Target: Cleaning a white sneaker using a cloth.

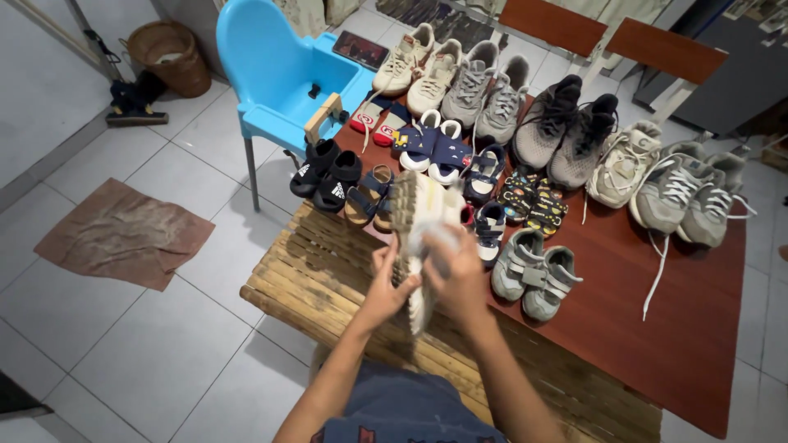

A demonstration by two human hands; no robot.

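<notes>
1. While I look down, my left hand (384, 289) grips a cream shoe (417, 215) by its lower part, fingers wrapped against the sole side.
2. My right hand (460, 275) is closed on a white cloth (437, 239), pressing it to the shoe's other side.
3. I hold the shoe upright, sole facing left, above the near edge of the red-brown table (648, 328).
4. 2 small grey shoes (535, 275) sit just beside my right hand; a blue chair (275, 78) stands at the table's far left.
</notes>
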